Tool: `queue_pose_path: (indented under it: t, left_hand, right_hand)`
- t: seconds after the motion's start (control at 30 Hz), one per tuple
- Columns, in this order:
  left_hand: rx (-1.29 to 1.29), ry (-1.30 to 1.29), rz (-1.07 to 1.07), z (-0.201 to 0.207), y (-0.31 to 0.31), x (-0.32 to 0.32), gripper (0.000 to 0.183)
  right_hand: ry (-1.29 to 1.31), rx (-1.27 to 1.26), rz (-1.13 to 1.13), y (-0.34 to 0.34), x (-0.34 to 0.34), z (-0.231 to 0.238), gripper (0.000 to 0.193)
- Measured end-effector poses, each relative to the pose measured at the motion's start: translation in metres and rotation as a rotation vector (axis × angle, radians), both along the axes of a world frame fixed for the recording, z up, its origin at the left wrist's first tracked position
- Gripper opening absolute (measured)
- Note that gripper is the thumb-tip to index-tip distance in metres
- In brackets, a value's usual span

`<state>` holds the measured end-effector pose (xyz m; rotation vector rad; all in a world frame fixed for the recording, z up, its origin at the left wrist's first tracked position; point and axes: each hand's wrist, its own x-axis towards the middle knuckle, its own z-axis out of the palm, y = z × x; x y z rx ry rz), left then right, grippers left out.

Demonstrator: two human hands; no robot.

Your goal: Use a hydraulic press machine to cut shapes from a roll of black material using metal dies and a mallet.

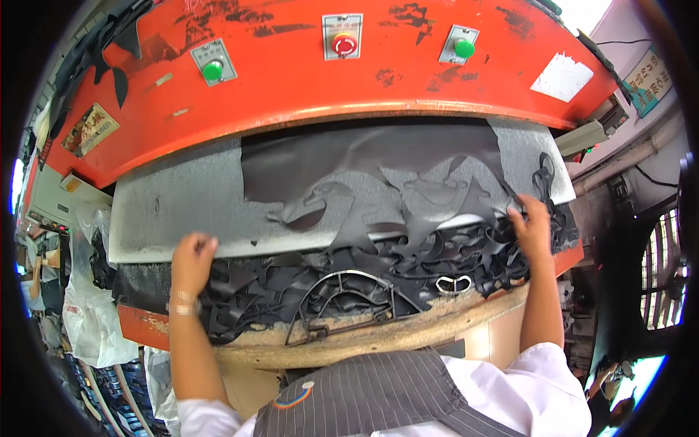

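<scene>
A dark sheet of leather-like material (364,149) lies on the pale cutting board (175,197). Its near edge is cut into holes and ragged strips that hang over the board's front. At the sheet's right edge, my right hand (534,224) grips a thin strip of it between thumb and fingers. My left hand (194,261) is over the board's front left edge, its fingers curled together and slightly blurred; whatever may be in them is hidden. A heap of black offcuts (255,284) fills the ledge between my forearms.
A large curved metal cutting die (349,298) rests on the offcuts near the ledge's front, with a small pale-rimmed die (453,285) to its right. Beyond the board rises an orange press (291,73) with two green buttons and a red one (344,45). Plastic bags (98,313) hang at left.
</scene>
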<state>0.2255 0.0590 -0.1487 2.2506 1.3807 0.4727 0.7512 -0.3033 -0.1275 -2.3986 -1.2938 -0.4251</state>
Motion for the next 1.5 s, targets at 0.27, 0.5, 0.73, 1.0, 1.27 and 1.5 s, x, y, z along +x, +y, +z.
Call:
queue_pose_path:
  t: [0.27,0.5,0.73,1.0,1.27,1.5]
  left_hand:
    - [-0.852,-0.812,0.344,-0.042,0.076,0.100,0.038]
    - [-0.327,-0.134,0.053,-0.068,0.089,0.111,0.038]
    - [-0.148,-0.078,-0.009,-0.079,0.074,0.061,0.038]
    - [-0.023,-0.052,0.212,-0.071,0.032,0.030,0.029]
    - [-0.007,-0.073,0.230,-0.074,0.014,0.022,0.031]
    - [0.264,-0.282,0.048,-0.099,0.027,0.019,0.067]
  right_hand:
    - [0.266,-0.124,0.854,0.102,-0.186,-0.020,0.032]
    - [0.047,-0.152,1.417,0.176,-0.267,-0.035,0.031]
    - [0.011,-0.510,1.528,0.201,-0.312,-0.062,0.023]
    - [-0.077,-0.641,1.634,0.213,-0.309,-0.037,0.020]
    - [0.169,-0.406,0.659,0.239,-0.230,0.091,0.058]
    - [1.255,0.131,0.086,0.284,-0.251,-0.013,0.044]
